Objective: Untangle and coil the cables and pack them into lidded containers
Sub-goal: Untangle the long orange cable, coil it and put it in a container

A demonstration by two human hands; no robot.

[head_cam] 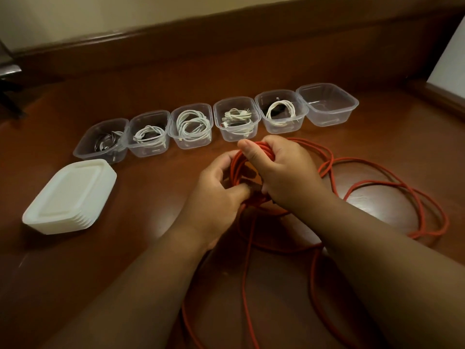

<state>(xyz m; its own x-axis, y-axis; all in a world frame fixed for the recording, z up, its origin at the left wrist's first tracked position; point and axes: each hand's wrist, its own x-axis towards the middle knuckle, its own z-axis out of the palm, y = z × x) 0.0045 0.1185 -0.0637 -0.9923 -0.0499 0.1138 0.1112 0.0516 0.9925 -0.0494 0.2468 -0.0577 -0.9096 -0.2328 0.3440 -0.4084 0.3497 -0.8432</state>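
A long red cable (377,187) lies in loose loops on the brown table, trailing right and toward me. Part of it is wound into a small coil (236,170) between my hands. My right hand (281,172) grips the top of that coil, thumb over the strands. My left hand (221,187) pinches the coil's lower left side. Behind them stands a row of several clear containers: the rightmost one (327,104) is empty, the others hold coiled white cables (192,124) and, at the far left, a dark cable (105,143).
A stack of white lids (73,197) sits on the table at the left, in front of the row. A raised wooden ledge (226,44) runs along the back. A white panel (450,59) stands at the far right edge.
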